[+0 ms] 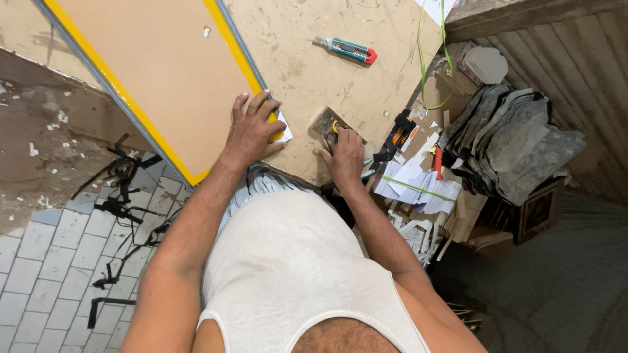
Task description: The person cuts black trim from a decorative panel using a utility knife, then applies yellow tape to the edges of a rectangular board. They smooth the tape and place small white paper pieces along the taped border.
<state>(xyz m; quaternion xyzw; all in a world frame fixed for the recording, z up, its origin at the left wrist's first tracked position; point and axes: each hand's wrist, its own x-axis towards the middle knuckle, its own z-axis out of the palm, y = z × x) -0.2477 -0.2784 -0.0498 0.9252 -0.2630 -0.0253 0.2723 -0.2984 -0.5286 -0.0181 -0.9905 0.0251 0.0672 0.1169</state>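
My left hand (253,128) presses flat on the corner of a brown board with a yellow and grey edge (163,65), over a small white piece (285,133). My right hand (345,154) grips a small metal tool with a yellow part (328,123) on the worn beige worktop (314,59). The two hands lie about a hand's width apart near the worktop's front edge.
A teal and red utility knife (345,49) lies further back on the worktop. To the right sit paper scraps (412,183), an orange and black tool (400,134), and a stack of grey sheets (510,140). Black strips (121,209) litter the tiled floor at left.
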